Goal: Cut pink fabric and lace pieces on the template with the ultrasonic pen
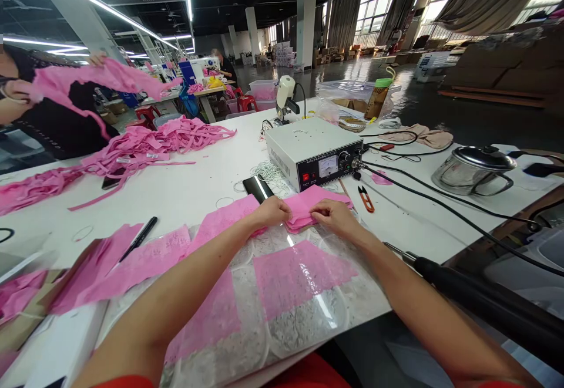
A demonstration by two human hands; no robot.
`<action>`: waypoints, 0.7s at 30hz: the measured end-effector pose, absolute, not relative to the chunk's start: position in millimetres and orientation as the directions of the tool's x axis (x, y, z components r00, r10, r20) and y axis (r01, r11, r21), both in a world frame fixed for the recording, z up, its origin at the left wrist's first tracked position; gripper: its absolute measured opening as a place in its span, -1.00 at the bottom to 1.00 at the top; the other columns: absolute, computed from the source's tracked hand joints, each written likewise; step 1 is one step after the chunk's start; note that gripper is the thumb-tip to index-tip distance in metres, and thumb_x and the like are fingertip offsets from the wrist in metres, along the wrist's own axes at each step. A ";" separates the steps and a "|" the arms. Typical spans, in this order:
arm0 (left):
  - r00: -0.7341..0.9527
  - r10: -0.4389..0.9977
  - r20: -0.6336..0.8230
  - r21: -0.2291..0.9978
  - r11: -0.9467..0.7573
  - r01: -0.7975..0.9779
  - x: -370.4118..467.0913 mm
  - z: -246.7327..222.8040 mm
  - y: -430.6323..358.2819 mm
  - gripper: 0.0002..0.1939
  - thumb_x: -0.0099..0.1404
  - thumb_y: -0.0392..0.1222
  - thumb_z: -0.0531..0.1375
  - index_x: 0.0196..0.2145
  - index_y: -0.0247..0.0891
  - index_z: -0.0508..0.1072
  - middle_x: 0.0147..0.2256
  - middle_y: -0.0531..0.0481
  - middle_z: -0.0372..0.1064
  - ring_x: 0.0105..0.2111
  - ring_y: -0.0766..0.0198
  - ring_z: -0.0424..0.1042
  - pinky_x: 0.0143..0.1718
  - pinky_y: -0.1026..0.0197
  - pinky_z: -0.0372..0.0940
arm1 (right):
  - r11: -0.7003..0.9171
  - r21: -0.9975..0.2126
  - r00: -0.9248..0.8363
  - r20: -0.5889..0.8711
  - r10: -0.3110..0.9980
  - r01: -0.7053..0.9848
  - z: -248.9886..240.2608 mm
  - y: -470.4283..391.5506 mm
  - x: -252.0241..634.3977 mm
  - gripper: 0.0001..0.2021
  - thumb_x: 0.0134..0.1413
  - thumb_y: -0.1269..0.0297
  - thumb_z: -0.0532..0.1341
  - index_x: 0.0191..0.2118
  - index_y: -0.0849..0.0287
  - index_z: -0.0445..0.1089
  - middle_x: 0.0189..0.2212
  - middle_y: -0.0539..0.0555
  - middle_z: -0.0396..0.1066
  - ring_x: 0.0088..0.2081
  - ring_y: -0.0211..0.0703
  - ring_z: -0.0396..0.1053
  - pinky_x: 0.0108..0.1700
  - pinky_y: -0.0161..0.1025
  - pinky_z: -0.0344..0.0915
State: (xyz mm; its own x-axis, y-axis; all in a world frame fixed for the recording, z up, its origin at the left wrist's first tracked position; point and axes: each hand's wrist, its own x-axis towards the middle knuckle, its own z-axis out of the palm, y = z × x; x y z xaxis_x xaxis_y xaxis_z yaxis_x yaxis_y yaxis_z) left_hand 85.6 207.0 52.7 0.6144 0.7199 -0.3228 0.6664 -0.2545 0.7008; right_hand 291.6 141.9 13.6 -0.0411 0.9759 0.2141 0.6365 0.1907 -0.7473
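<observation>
A stack of pink fabric pieces point(315, 200) lies in front of the grey control box. At its left end my left hand point(274, 212) is closed in a pinch on the edge of the fabric. My right hand point(335, 216) pinches the near edge of the same stack, fingers bent and thumb pressed in. More pink fabric point(220, 221) spreads out to the left of my left wrist. Below my hands, pink shapes point(304, 270) show at a clear plastic sheet point(247, 311); I cannot tell whether they lie over or under it.
Close behind my hands stand the control box point(315, 147) and a dark phone point(258, 188). Orange-handled thread snips point(365, 199), cables and a glass pot point(471, 171) lie to the right. A black-handled tool point(476, 300) crosses beside my right forearm. A person at left holds up pink fabric point(101, 80).
</observation>
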 end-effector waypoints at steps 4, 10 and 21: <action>0.605 0.729 -0.319 0.699 -0.250 0.670 86.1 53.1 209.4 -0.64 0.36 -0.08 0.20 0.03 -0.31 0.38 0.01 -0.11 0.34 -0.08 0.10 0.42 -0.11 0.01 0.40 | 0.178 -0.757 -0.029 0.205 0.978 0.629 11.9 143.9 291.5 -0.81 -0.01 0.30 0.17 -0.42 0.16 0.55 -0.39 0.07 0.52 -0.41 -0.21 0.38 -0.35 -0.28 0.25; 0.607 0.745 -0.278 0.705 -0.271 0.656 84.1 56.0 209.9 -0.64 0.37 -0.07 0.19 0.04 -0.31 0.37 0.02 -0.11 0.34 -0.07 0.09 0.41 -0.10 0.00 0.40 | 0.143 -0.774 -0.006 0.176 0.984 0.616 14.0 144.9 291.8 -0.80 -0.01 0.27 0.16 -0.44 0.18 0.53 -0.38 0.07 0.53 -0.41 -0.21 0.39 -0.34 -0.29 0.24; 0.588 0.780 -0.216 0.544 -0.404 0.736 95.0 70.2 201.8 -0.68 0.32 0.00 0.23 -0.15 -0.33 0.44 -0.19 -0.06 0.42 -0.23 0.21 0.43 -0.18 0.10 0.39 | 0.148 -0.755 -0.001 0.192 0.981 0.639 15.6 145.6 290.4 -0.80 0.01 0.26 0.15 -0.48 0.19 0.49 -0.43 0.05 0.49 -0.44 -0.24 0.35 -0.37 -0.30 0.21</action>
State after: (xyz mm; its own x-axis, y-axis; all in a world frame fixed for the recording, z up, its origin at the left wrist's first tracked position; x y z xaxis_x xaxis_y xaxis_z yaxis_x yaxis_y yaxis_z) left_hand 95.0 201.8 70.2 0.5877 0.7797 -0.2160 0.7358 -0.4040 0.5436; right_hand 290.4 145.6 15.6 -0.0013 0.9814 0.1919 0.6390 0.1484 -0.7548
